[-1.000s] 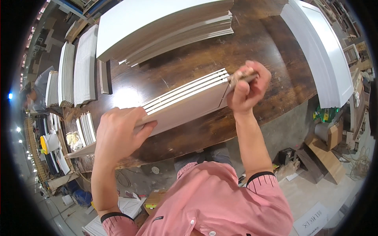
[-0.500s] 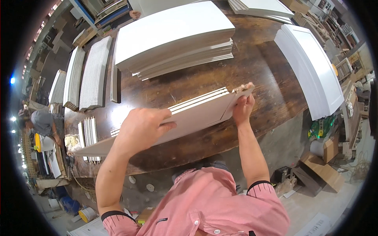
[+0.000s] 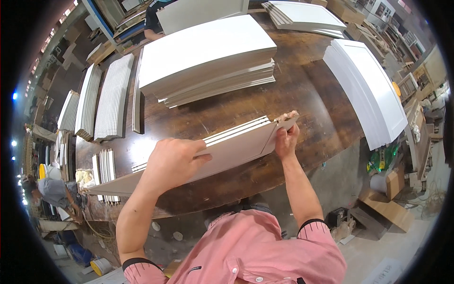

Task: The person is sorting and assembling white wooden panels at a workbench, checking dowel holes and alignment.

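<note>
Pale framed panel (image 3: 231,158), one, tilting over wooden table (image 3: 305,97), near side | left hand (image 3: 172,163): grasping upper edge, thumb pressing near face | right hand (image 3: 286,142): clasping right end, fingertips showing above | white strips (image 3: 239,130): lying behind | bare tabletop: extending rightward to white panel stack (image 3: 371,94)

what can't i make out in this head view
Head view, all four:
Right hand: parts of its fingers, hidden by the framed panel.
White strips: lower parts, hidden by that panel.
Panel's left portion: partly hidden by the left hand and left forearm.
Co-worker's dark sleeve: upper body, cut off by the top edge.
</note>
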Available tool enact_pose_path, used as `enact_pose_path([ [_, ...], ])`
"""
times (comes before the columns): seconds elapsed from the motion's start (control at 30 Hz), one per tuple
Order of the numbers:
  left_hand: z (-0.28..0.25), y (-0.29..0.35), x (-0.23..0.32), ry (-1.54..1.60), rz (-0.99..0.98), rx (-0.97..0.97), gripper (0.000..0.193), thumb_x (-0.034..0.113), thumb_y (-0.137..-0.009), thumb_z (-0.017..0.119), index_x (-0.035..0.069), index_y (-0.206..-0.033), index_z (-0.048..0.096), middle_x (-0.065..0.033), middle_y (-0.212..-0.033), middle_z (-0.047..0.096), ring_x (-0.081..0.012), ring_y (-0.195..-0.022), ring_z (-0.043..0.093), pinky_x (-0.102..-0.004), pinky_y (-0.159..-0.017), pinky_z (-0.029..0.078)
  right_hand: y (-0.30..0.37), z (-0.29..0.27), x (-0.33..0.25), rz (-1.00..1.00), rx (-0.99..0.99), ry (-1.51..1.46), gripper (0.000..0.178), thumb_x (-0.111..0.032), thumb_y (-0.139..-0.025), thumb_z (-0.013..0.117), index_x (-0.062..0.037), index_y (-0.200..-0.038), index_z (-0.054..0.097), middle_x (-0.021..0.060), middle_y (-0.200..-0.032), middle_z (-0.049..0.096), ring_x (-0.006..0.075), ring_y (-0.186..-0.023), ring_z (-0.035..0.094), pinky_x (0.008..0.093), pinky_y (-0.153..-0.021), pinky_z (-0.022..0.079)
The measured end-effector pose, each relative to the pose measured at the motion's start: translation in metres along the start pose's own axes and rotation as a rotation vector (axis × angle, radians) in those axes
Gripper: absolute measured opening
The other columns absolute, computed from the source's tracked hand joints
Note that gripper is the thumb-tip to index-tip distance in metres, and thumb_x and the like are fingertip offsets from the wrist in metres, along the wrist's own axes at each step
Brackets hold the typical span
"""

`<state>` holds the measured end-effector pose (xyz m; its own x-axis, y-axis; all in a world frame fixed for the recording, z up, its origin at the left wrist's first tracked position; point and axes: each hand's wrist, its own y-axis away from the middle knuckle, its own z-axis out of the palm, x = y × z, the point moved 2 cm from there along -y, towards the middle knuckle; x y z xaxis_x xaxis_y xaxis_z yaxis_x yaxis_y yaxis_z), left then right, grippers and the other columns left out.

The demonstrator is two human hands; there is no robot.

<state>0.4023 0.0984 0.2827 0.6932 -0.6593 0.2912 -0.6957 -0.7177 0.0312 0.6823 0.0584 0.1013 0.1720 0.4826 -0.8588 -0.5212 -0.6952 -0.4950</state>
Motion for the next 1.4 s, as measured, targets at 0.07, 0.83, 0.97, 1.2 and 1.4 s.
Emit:
enact_pose_path([
  [0.07, 0.003, 0.001, -0.002, -0.007, -0.008, -0.049, 0.027, 0.034, -0.088, 0.07, 0.007, -0.088, 0.067, -0.0169, -0.075, 0.068, -0.0398, -0.076, 0.065, -0.0484, -0.066, 0.05, 0.0, -0.001, 0.002, 0.031, -0.019, -0.044, 0.061, -0.058, -0.087, 0.073, 0.0005, -0.1, 0.06, -0.0005, -0.088, 0.062, 0.0086, -0.082, 0.055, 0.0268, -0.073, 0.046],
  [0.83, 0.001, -0.02, -0.021, 0.187, 0.044, -0.006, 0.031, 0.031, -0.085, 0.077, 0.003, -0.082, 0.065, -0.0205, -0.066, 0.058, -0.0427, -0.066, 0.057, -0.0466, -0.057, 0.043, 0.052, -0.056, 0.097, 0.482, -0.737, 0.331, 0.036, -0.016, -0.08, 0.084, -0.0019, -0.111, 0.073, 0.0131, -0.101, 0.076, 0.022, -0.093, 0.071, 0.0359, -0.084, 0.054],
  [0.97, 0.002, -0.028, -0.031, 0.154, -0.014, -0.023, 0.031, 0.032, -0.085, 0.076, 0.003, -0.084, 0.066, -0.0204, -0.066, 0.059, -0.0427, -0.067, 0.057, -0.0475, -0.059, 0.045, 0.045, -0.049, 0.089, 0.575, -0.754, 0.356, 0.035, -0.014, -0.081, 0.084, -0.0018, -0.111, 0.073, 0.0122, -0.101, 0.076, 0.0203, -0.094, 0.071, 0.0358, -0.084, 0.054],
  [1.2, 0.005, -0.008, -0.049, -0.027, 0.026, 0.2, 0.026, 0.037, -0.087, 0.074, 0.012, -0.092, 0.07, -0.0124, -0.073, 0.069, -0.032, -0.072, 0.068, -0.0419, -0.075, 0.05, 0.046, -0.036, 0.096, 0.525, -0.849, 0.505, 0.03, -0.011, -0.082, 0.081, 0.0007, -0.109, 0.072, 0.0091, -0.101, 0.076, 0.0175, -0.093, 0.067, 0.0342, -0.085, 0.054],
  [1.4, 0.021, 0.065, -0.07, -0.091, -0.122, 0.631, 0.029, 0.041, -0.088, 0.074, 0.013, -0.095, 0.069, -0.0055, -0.084, 0.071, -0.0276, -0.082, 0.069, -0.0416, -0.086, 0.049, 0.065, -0.071, 0.125, 0.906, -0.592, -0.049, 0.033, 0.006, -0.085, 0.07, 0.0046, -0.117, 0.062, 0.01, -0.118, 0.066, 0.0183, -0.098, 0.062, 0.0342, -0.084, 0.056],
])
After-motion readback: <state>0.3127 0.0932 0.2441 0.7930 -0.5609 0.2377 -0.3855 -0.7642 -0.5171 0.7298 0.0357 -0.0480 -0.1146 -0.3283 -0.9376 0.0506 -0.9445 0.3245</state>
